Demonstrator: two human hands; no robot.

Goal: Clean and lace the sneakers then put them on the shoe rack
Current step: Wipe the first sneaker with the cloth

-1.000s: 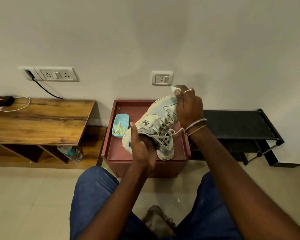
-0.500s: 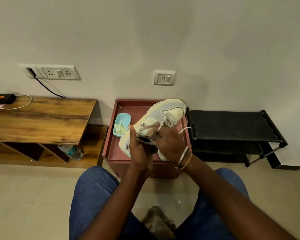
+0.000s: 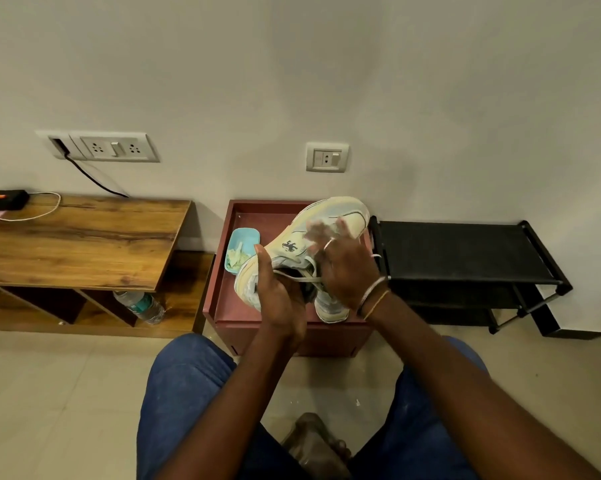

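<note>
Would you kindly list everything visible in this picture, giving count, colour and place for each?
sneaker: one, cream and grey, held tilted above the box
second sneaker: apparently one, pale, mostly hidden under the first, on the box
lace: one, pale, across the held sneaker's opening
box: one, maroon, on the floor by the wall
dish: one, light blue, holding pale scraps, on the box's left side
shoe rack: one, black, right of the box
table: one, brown wood, left of the box
bottle: one, clear, lying under the table
wall sockets: two plates, white, on the wall
left hand: grips the sneaker's heel end
right hand: over the laces, fingers blurred, grip unclear
</note>
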